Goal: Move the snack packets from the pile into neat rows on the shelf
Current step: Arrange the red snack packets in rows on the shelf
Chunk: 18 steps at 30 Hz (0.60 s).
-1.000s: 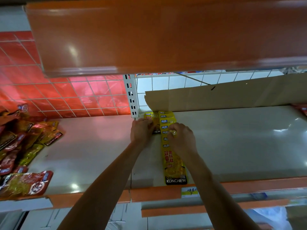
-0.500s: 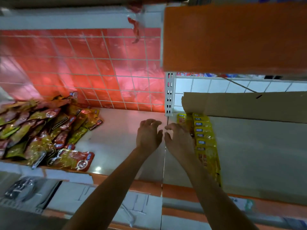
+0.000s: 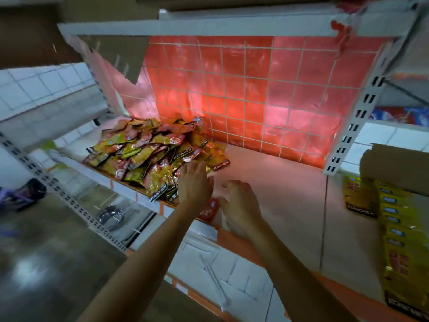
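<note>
Left hand (image 3: 195, 182) reached pile (image 3: 151, 154) edge.

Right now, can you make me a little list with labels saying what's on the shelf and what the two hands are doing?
Pile: loose snack packets, heaped at the left of the shelf
Row: yellow packets, overlapped in a line at the right
Stray: one red packet at the front edge, between the hands
Left hand: fingers straight, at the pile's edge, holding nothing
Right hand: fingers loosely curled above the shelf, holding nothing
Behind the row: cardboard
</note>
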Motion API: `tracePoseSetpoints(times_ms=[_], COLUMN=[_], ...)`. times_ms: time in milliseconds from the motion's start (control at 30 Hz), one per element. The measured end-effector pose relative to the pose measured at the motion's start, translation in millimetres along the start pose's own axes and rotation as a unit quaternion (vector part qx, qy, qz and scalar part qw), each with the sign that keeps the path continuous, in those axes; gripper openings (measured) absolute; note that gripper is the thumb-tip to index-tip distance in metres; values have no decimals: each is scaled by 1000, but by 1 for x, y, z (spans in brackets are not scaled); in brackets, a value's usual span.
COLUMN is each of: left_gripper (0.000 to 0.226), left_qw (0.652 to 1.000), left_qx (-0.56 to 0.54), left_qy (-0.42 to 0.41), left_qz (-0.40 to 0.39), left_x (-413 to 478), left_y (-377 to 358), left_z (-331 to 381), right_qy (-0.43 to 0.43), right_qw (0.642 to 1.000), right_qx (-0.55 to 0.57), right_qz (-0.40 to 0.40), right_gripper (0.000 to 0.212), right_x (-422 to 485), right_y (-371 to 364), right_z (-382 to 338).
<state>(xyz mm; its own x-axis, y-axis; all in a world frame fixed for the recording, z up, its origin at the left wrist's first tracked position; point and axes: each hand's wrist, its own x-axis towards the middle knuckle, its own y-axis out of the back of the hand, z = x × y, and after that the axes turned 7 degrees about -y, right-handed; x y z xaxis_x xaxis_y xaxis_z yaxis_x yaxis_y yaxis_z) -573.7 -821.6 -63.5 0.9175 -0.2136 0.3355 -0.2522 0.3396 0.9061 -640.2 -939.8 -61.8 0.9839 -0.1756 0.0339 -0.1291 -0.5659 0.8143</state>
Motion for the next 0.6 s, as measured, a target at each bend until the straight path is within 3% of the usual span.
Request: tracePoseSetpoints(times_ms=[167,300,600], left_gripper=[45,45,60], left_qw=[999,998,999], left_qx=[2,-15,25], left_qy=[39,51,33], left_qz=[15,43,15], left_x=[10,25,81], left_y=[8,14,17], left_z=[-40,-58,-99], right_qy=[13,26,-80], right_qw=[999,997,994], right_qx=[24,-66,-68], right_qz=[-27,-17,-2], right_gripper=[47,44,55], right_x=[5,13,38], right_y=[-30,-48,-43], right_z=[-31,-39,-45])
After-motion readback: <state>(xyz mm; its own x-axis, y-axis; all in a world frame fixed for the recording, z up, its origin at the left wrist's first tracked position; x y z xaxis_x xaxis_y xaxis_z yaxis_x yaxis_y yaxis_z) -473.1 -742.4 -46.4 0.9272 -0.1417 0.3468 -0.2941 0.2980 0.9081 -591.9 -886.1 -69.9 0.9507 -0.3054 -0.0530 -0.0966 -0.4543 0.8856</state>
